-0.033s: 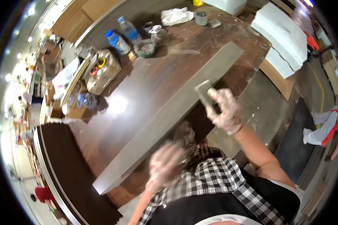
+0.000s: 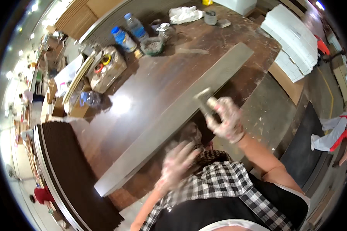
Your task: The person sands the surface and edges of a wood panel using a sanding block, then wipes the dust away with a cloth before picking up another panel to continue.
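A long grey rectangular board [image 2: 169, 119] lies slantwise across the dark brown table. My right hand [image 2: 227, 119], in a stained pale glove, grips a small flat grey tool with a pale end [image 2: 205, 103] just above the board's near edge. The tool's exact kind cannot be made out. My left hand [image 2: 178, 163], gloved too and smeared by motion, is raised beside the board's near edge with its fingers apart and nothing seen in it. Close to its fingertips is a crumpled greyish cloth or bag [image 2: 191, 134], partly hidden.
Water bottles [image 2: 135, 27], a green bowl [image 2: 152, 46], a grey tape roll [image 2: 210, 17] and a bag with tape rolls [image 2: 108, 71] stand on the table's far side. Dark stacked sheets [image 2: 73, 173] lie left, white panels [image 2: 291, 38] right. Another person [image 2: 335, 131] is at far right.
My left hand has shifted up and to the right, its fingers showing more spread. My right hand with the flat tool has moved slightly left and down. The board lies as before.
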Tool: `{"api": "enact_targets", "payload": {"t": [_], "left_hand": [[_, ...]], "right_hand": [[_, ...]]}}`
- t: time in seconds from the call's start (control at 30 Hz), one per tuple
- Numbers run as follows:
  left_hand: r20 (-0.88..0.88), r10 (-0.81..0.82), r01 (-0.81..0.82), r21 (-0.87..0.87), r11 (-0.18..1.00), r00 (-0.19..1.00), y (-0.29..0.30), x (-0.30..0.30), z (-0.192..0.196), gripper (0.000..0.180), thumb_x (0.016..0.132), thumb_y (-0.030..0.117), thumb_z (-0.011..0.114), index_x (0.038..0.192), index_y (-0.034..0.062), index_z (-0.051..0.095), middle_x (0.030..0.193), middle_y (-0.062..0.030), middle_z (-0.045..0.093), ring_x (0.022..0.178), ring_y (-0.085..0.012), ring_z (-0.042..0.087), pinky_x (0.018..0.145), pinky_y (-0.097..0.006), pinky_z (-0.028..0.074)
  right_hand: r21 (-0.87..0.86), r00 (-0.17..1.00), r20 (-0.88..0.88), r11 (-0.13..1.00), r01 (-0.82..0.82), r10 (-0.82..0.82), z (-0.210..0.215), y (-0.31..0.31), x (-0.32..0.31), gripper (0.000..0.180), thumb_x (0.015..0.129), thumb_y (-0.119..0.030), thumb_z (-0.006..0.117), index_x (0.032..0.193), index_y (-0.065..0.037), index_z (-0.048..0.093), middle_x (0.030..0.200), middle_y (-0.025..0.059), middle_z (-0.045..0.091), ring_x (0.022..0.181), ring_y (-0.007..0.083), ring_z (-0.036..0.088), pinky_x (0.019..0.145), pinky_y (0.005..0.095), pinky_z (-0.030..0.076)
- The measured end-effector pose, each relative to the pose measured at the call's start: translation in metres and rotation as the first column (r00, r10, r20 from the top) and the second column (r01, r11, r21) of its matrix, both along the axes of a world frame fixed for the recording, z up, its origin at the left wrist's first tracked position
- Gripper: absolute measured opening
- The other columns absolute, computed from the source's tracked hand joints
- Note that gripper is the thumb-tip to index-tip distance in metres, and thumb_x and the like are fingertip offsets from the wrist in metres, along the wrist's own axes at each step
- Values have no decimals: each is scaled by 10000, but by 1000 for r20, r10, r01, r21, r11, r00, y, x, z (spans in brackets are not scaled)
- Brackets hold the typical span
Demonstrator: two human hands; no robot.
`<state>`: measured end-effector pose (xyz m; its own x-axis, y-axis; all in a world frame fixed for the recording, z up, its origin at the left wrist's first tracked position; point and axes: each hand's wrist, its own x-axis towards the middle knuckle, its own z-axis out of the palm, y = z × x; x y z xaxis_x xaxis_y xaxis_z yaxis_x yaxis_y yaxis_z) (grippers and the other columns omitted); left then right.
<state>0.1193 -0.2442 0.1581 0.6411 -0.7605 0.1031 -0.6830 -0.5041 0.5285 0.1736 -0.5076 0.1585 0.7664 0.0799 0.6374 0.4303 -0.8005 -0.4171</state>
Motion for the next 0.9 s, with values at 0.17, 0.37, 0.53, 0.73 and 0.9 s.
{"api": "enact_targets", "payload": {"t": [0.17, 0.37, 0.53, 0.73, 0.9], "left_hand": [[-528, 66, -87, -15, 996, 847, 7, -44, -119, 532, 861, 149, 671, 1361, 143, 492, 1413, -172, 419, 1239, -334, 470, 1009, -470, 422], [-503, 294, -380, -76, 922, 813, 54, -63, -93, 274, 766, 124, 703, 1021, 39, 648, 923, -180, 624, 882, -347, 616, 725, -457, 519], [-519, 273, -371, -92, 924, 810, 135, -104, -74, 421, 767, 97, 681, 1187, 84, 663, 1033, -169, 663, 925, -321, 659, 818, -414, 550], [-380, 450, -549, -205, 811, 808, 227, -178, -108, 452, 737, 203, 734, 1166, 82, 658, 1085, -143, 649, 967, -322, 646, 834, -426, 539], [-537, 482, -717, -439, 542, 693, 272, -234, -166, 654, 756, 247, 785, 1324, 46, 531, 1272, -133, 572, 1149, -282, 572, 969, -415, 497]], "right_hand": [[98, 904, -5, 900, -426, 428, -4, 93, -26, 445, 732, -186, 723, 1165, -124, 638, 932, 63, 584, 719, 215, 610, 577, 352, 515], [-29, 979, -71, 981, -193, 190, 4, 88, -21, 491, 686, -88, 751, 1167, -93, 651, 956, 108, 606, 786, 280, 644, 620, 380, 549], [30, 889, -114, 896, -443, 444, 6, 203, -59, 461, 685, -121, 756, 1140, -105, 683, 933, 93, 618, 781, 269, 652, 641, 393, 537], [-24, 738, -117, 741, -671, 665, 15, 342, -88, 453, 698, -145, 767, 1137, -107, 662, 925, 95, 638, 770, 263, 657, 637, 376, 533], [-116, 607, -158, 596, -795, 779, 2, 467, -121, 305, 807, -186, 670, 1111, -158, 673, 845, 83, 665, 665, 241, 653, 513, 365, 523]]}}
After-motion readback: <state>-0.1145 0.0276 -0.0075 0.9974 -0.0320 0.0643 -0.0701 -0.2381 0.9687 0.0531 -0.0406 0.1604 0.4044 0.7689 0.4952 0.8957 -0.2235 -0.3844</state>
